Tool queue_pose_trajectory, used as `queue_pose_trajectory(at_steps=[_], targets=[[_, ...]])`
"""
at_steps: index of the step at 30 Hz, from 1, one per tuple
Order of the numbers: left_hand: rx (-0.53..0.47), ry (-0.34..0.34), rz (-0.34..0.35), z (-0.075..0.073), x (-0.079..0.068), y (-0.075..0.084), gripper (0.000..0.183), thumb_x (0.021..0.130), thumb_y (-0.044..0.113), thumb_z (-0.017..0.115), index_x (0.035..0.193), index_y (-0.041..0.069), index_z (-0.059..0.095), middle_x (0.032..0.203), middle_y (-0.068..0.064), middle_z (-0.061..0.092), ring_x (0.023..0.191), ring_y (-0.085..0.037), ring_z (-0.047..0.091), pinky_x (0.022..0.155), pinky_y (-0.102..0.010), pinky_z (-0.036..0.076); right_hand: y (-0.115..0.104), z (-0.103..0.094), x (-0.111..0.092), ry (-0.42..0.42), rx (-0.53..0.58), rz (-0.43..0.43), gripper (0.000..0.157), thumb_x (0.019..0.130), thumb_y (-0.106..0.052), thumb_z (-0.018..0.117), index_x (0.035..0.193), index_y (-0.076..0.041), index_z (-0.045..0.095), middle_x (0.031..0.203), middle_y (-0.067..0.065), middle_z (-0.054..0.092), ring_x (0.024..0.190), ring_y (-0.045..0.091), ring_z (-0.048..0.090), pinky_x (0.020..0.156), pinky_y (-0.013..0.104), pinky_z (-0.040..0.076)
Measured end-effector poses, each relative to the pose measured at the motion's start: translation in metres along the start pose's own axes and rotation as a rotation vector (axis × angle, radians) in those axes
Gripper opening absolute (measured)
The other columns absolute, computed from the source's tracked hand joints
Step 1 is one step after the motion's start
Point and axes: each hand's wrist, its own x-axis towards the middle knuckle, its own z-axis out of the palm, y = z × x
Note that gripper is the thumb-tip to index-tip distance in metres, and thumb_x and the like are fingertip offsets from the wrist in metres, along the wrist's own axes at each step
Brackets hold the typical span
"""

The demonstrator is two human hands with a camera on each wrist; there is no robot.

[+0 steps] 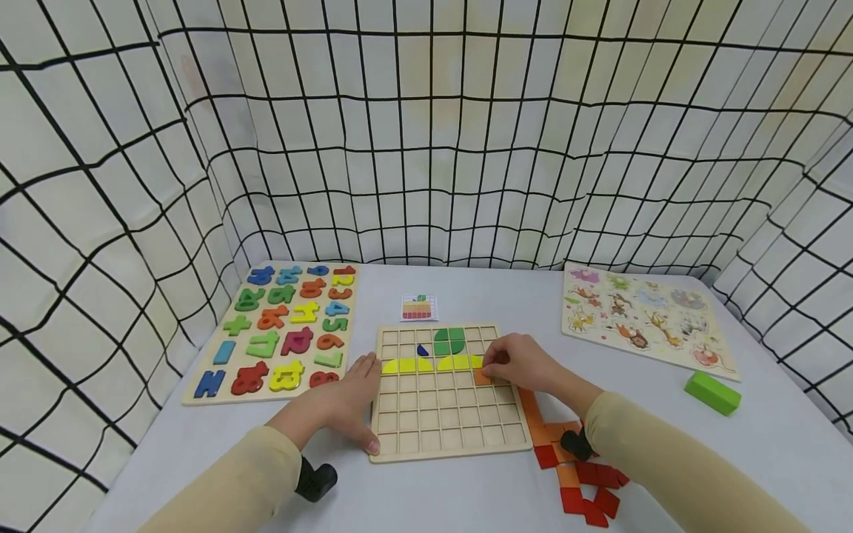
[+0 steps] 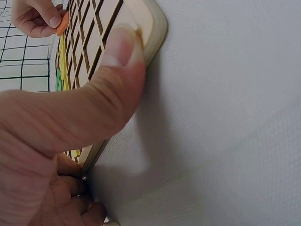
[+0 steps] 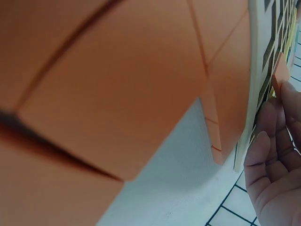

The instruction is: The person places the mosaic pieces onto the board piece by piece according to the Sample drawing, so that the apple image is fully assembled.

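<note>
A wooden grid board [image 1: 440, 426] lies flat in front of me, with yellow, green and dark blue pieces in its upper rows. My left hand [image 1: 346, 403] rests along its left edge, fingers stretched toward the far side. The left thumb [image 2: 120, 52] presses on the near left corner. Between thumb and fingertips my right hand [image 1: 523, 363] pinches an orange square tile [image 1: 483, 377]. That tile is tilted against the grid at the right, just below the yellow row, as the right wrist view shows.
Loose orange tiles [image 1: 533, 418] and red tiles [image 1: 571, 500] lie right of the board. Behind it is a small pattern card [image 1: 419, 308]. A letter-and-number puzzle [image 1: 226, 326] stands left, an animal puzzle [image 1: 643, 318] and green block [image 1: 712, 392] right. Black netting [image 1: 429, 155] surrounds the table.
</note>
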Motion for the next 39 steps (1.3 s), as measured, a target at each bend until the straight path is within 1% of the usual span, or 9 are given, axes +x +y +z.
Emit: queue_pose_trajectory(at_steps=[8, 12, 16, 20, 26, 28, 33, 35, 39], targets=[[-0.001, 0.003, 0.002, 0.000, -0.002, 0.002, 0.127, 0.070, 0.036, 0.094, 0.159, -0.009, 0.016, 0.170, -0.027, 0.009, 0.159, -0.043, 0.005, 0.129, -0.057, 0.015, -0.001, 0.007, 0.001, 0.021, -0.029, 0.038, 0.007, 0.091, -0.012, 0.077, 0.085, -0.012, 0.075, 0.084, -0.003, 0.068, 0.078, 0.011, 0.056, 0.072, 0.026, 0.051], [-0.003, 0.001, 0.002, 0.001, -0.001, 0.002, 0.127, 0.069, 0.036, 0.094, 0.159, -0.009, 0.017, 0.170, -0.027, 0.009, 0.159, -0.043, 0.006, 0.129, -0.057, 0.015, -0.002, 0.005, -0.001, 0.030, -0.039, 0.032, 0.007, 0.091, -0.013, 0.078, 0.086, -0.013, 0.074, 0.083, -0.004, 0.068, 0.078, 0.011, 0.056, 0.072, 0.026, 0.051], [-0.006, -0.002, 0.005, 0.002, 0.000, 0.002, 0.127, 0.069, 0.036, 0.094, 0.159, -0.009, 0.016, 0.170, -0.027, 0.009, 0.159, -0.043, 0.005, 0.129, -0.057, 0.015, 0.001, -0.005, -0.009, 0.039, -0.033, 0.019, 0.005, 0.093, -0.013, 0.076, 0.089, -0.010, 0.073, 0.084, -0.003, 0.068, 0.077, 0.011, 0.056, 0.070, 0.024, 0.050], [-0.002, -0.004, 0.004, 0.001, 0.000, 0.002, 0.128, 0.070, 0.037, 0.094, 0.159, -0.009, 0.016, 0.170, -0.027, 0.008, 0.159, -0.043, 0.005, 0.129, -0.057, 0.016, 0.013, -0.020, -0.019, 0.043, -0.050, 0.021, 0.005, 0.095, -0.010, 0.072, 0.092, -0.007, 0.074, 0.085, -0.001, 0.070, 0.076, 0.011, 0.056, 0.068, 0.025, 0.050], [0.000, 0.002, 0.004, -0.001, 0.000, 0.001, 0.127, 0.070, 0.036, 0.094, 0.159, -0.009, 0.016, 0.170, -0.027, 0.008, 0.159, -0.043, 0.005, 0.129, -0.058, 0.016, 0.035, -0.032, -0.035, 0.005, -0.085, 0.084, 0.005, 0.093, -0.009, 0.073, 0.094, -0.011, 0.078, 0.091, -0.001, 0.074, 0.081, 0.012, 0.059, 0.075, 0.028, 0.054], [0.002, 0.004, 0.007, -0.001, 0.000, 0.002, 0.128, 0.069, 0.036, 0.094, 0.159, -0.010, 0.016, 0.170, -0.028, 0.009, 0.159, -0.044, 0.005, 0.129, -0.058, 0.016, 0.040, -0.033, -0.038, -0.021, -0.078, 0.105, 0.006, 0.092, -0.011, 0.075, 0.097, -0.012, 0.078, 0.091, -0.002, 0.074, 0.081, 0.012, 0.058, 0.076, 0.028, 0.053], [0.017, 0.008, 0.016, 0.000, 0.000, 0.001, 0.128, 0.069, 0.038, 0.095, 0.158, -0.011, 0.017, 0.169, -0.030, 0.010, 0.158, -0.045, 0.007, 0.129, -0.058, 0.017, 0.047, -0.028, -0.043, -0.076, -0.042, 0.091, 0.015, 0.091, -0.017, 0.078, 0.105, -0.011, 0.077, 0.089, -0.004, 0.069, 0.080, 0.013, 0.055, 0.071, 0.026, 0.050], [0.015, 0.009, 0.017, 0.001, 0.000, 0.001, 0.128, 0.069, 0.038, 0.094, 0.158, -0.011, 0.017, 0.169, -0.029, 0.010, 0.158, -0.045, 0.007, 0.129, -0.058, 0.016, 0.047, -0.026, -0.043, -0.081, -0.035, 0.078, 0.015, 0.091, -0.016, 0.077, 0.105, -0.011, 0.076, 0.088, -0.004, 0.067, 0.079, 0.014, 0.055, 0.070, 0.026, 0.050], [0.019, 0.014, 0.016, 0.001, 0.001, 0.001, 0.128, 0.069, 0.039, 0.094, 0.158, -0.011, 0.017, 0.169, -0.029, 0.010, 0.158, -0.045, 0.007, 0.129, -0.058, 0.016, 0.044, -0.022, -0.043, -0.059, -0.028, 0.077, 0.012, 0.091, -0.012, 0.077, 0.102, -0.011, 0.074, 0.088, -0.003, 0.066, 0.079, 0.014, 0.056, 0.071, 0.026, 0.051]])
